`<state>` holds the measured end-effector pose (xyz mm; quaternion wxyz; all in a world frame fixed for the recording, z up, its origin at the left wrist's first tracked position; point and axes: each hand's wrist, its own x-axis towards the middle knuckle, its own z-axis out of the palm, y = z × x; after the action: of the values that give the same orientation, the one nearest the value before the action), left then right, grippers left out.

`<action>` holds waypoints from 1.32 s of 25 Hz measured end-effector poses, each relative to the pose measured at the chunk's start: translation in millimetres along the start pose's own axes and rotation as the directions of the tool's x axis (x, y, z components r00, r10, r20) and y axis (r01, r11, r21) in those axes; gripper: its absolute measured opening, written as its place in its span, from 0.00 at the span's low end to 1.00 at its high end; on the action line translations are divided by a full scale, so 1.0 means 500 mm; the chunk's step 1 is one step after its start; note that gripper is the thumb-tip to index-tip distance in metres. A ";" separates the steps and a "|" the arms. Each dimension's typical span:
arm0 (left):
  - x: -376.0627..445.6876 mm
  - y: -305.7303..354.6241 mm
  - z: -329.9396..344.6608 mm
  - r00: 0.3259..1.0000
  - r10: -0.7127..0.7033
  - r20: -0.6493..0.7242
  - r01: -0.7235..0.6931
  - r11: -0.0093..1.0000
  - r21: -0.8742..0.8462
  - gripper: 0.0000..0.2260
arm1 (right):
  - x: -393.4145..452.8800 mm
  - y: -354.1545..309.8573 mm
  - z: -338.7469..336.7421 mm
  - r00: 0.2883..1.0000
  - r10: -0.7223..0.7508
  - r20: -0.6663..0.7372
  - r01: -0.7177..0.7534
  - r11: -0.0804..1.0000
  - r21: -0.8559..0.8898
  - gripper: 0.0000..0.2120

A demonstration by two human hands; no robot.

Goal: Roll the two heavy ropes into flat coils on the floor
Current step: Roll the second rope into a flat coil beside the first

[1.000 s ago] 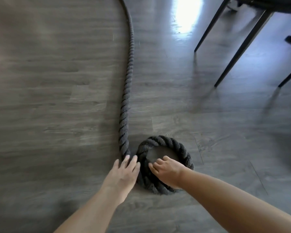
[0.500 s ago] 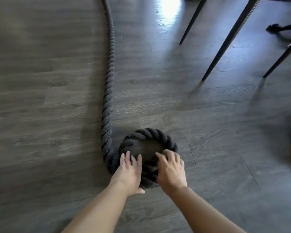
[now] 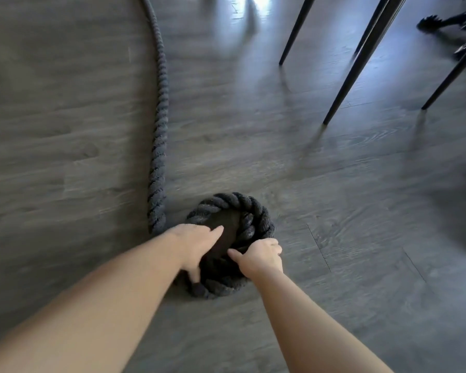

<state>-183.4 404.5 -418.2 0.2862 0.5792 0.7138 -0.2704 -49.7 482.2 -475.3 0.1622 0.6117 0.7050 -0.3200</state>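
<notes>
A thick dark grey twisted rope (image 3: pixel 159 125) runs from the top of the view down the grey wooden floor and curls into a small flat coil (image 3: pixel 242 208) near the middle. My left hand (image 3: pixel 197 246) lies across the coil's left side, fingers spread over its dark centre and thumb down on the near turn. My right hand (image 3: pixel 258 255) grips the coil's near right edge with curled fingers. Only one rope shows clearly.
Black slanted chair legs (image 3: pixel 361 60) stand on the floor at the upper right. A dark frayed object (image 3: pixel 441 21), perhaps another rope end, lies at the far upper right. Bright light reflects off the floor at the top middle.
The coil has turned and tightened under my hands. My left hand slid from the near edge across the coil's left side, and my right hand moved round to its near right edge.
</notes>
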 end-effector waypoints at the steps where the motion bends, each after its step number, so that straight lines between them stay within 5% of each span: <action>1: 0.004 -0.043 -0.004 0.998 0.053 0.039 -0.059 0.978 0.198 0.61 | 0.007 -0.010 -0.003 1.000 -0.013 0.012 0.013 1.000 -0.010 0.49; 3: 0.023 -0.119 0.008 0.990 0.114 0.084 -0.140 0.866 0.481 0.57 | 0.021 -0.032 -0.007 0.999 -0.021 0.027 0.022 0.999 -0.036 0.53; 6: 0.044 -0.203 0.040 0.977 0.209 0.052 -0.201 0.805 0.559 0.52 | 0.048 -0.074 -0.023 0.995 -0.086 0.060 0.096 0.978 -0.187 0.58; 10: 0.066 -0.268 0.077 0.948 0.315 -0.052 -0.251 0.835 0.490 0.55 | 0.083 -0.174 -0.043 0.985 -0.169 0.047 0.175 0.921 -0.348 0.52; 13: 0.075 -0.260 0.081 0.969 0.191 -0.155 -0.114 0.906 0.407 0.54 | 0.071 -0.251 -0.027 0.995 -0.101 0.007 0.098 0.946 -0.309 0.43; 18: 0.114 -0.192 -0.016 0.988 -0.092 -0.122 0.107 0.987 0.121 0.48 | 0.074 -0.326 0.004 0.979 0.167 0.113 -0.175 0.982 0.064 0.52; 22: 0.131 -0.255 -0.049 0.974 0.062 -0.220 -0.055 0.998 0.037 0.39 | 0.121 -0.369 -0.006 0.973 0.220 0.075 -0.226 0.970 0.087 0.58; 24: 0.142 -0.353 -0.053 0.949 0.239 -0.204 -0.199 0.959 0.201 0.43 | 0.137 -0.388 -0.006 0.969 0.243 0.036 -0.245 0.969 0.042 0.59; 27: 0.183 -0.504 -0.067 0.950 0.274 -0.151 -0.186 0.883 0.431 0.60 | 0.177 -0.404 -0.011 0.974 0.225 0.024 -0.224 0.974 -0.007 0.61; 33: 0.210 -0.553 -0.042 0.958 0.237 -0.160 -0.163 0.913 0.373 0.58 | 0.247 -0.430 -0.042 0.992 0.122 -0.005 -0.122 0.988 -0.097 0.60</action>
<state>-474.4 439.5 -464.5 0.1293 0.7160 0.6149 -0.3041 -278.6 579.4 -482.0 0.2115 0.6451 0.6808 -0.2749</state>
